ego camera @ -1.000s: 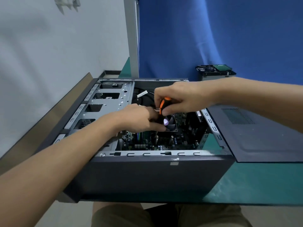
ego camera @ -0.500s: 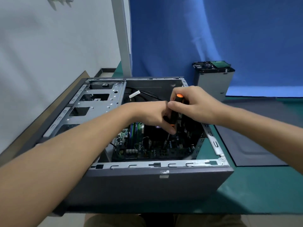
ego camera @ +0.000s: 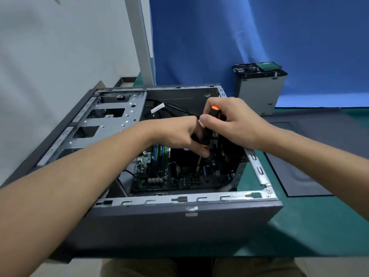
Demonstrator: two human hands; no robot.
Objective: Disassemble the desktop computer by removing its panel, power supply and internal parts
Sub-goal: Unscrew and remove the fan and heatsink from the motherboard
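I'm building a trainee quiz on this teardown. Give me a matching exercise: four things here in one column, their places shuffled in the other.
Things: 1 screwdriver; 2 side panel; 3 silver box; 4 motherboard.
Places: a flat on the green mat; b inside the open case; c in the right hand; d upright by the blue backdrop.
Pairs: 1-c; 2-a; 3-d; 4-b.
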